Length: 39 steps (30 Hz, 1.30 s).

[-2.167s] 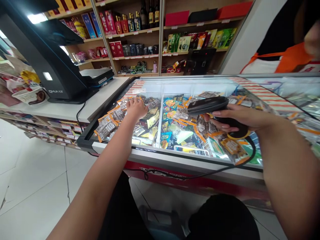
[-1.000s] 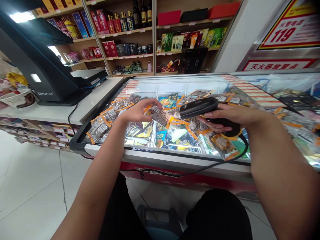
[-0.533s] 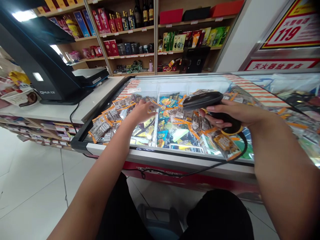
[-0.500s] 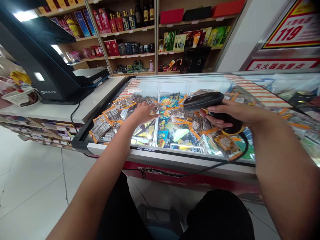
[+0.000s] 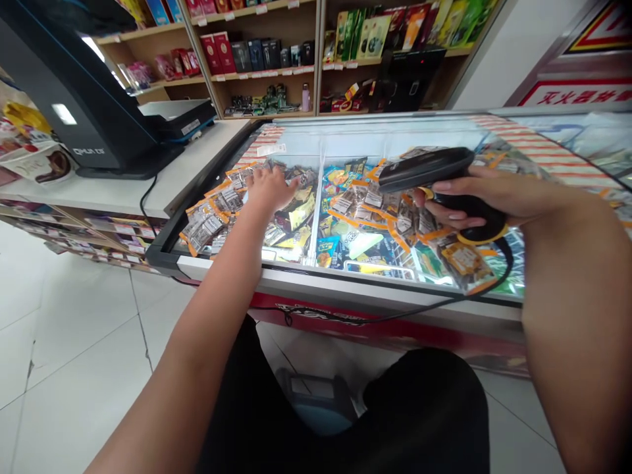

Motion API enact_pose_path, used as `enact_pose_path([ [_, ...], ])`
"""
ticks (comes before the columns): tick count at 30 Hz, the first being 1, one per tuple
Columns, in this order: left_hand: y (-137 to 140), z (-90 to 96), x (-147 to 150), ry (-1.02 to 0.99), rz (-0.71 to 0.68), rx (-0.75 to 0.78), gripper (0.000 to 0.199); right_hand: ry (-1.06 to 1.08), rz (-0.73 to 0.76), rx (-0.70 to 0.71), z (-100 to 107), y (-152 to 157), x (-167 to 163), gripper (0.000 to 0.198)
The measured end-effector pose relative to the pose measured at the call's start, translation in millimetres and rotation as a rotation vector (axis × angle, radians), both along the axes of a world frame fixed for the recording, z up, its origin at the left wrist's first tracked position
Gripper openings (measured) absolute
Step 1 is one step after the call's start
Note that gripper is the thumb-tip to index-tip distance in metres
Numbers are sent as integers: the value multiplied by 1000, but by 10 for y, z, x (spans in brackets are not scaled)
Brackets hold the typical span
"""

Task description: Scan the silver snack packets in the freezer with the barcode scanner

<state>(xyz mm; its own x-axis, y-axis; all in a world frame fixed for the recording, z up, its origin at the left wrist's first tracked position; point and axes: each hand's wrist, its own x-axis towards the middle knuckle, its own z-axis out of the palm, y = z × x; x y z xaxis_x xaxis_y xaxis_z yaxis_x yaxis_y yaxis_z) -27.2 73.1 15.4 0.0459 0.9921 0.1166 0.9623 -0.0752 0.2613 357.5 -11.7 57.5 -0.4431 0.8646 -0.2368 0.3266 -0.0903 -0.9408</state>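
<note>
My right hand point(image 5: 474, 197) is wrapped round the grip of a black barcode scanner point(image 5: 427, 168), held above the glass top of a chest freezer point(image 5: 316, 282). The scanner's head points left and its cable hangs along the freezer's front. My left hand point(image 5: 270, 189) reaches over the left side of the glass with fingers spread, holding nothing visible. Beside it lie several clear snack packets with orange edges point(image 5: 205, 226). More such packets point(image 5: 358, 201) are spread under and around the scanner. One packet point(image 5: 464, 263) lies below my right hand. Whether my left fingertips touch a packet is hidden.
A dark checkout terminal point(image 5: 93, 99) stands on the white counter point(image 5: 212, 138) at left, near a paper tub point(image 5: 39, 164). Stocked shelves point(image 5: 257, 76) line the back wall. Through the glass, colourful frozen-food packs point(image 5: 363, 243) show. A stool point(image 5: 316, 401) is between my legs.
My left hand has moved left towards the orange-edged packets, its fingers still spread. My right hand still holds the scanner, now slightly further right. The view has tilted down.
</note>
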Motion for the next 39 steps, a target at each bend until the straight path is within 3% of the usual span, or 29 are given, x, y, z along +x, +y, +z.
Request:
enact_pose_path([
  [3,66,-60,-93,71,-22,-52,72,-21,51,29,10,-17,-17,49],
  [7,60,-84,-69,30,-81,-13,66,-48,59,41,41,-43,-54,54],
  [16,0,52,14,-103,-172,35,39,-18,106,38,14,-9,-11,56],
  [19,-49,90,37,-88,-90,96,46,-14,101,28,7,-3,5,51],
  [25,-117,60,80,74,107,-112,78,-26,117,63,-27,22,36,48],
  [32,-27,24,13,31,-8,-17,44,19,129,74,-31,24,0,47],
  [37,73,-51,53,-43,10,41,59,-1,125,72,-17,17,-20,47],
  [39,129,-96,95,-53,-44,41,55,-12,120,72,-22,16,-15,47],
])
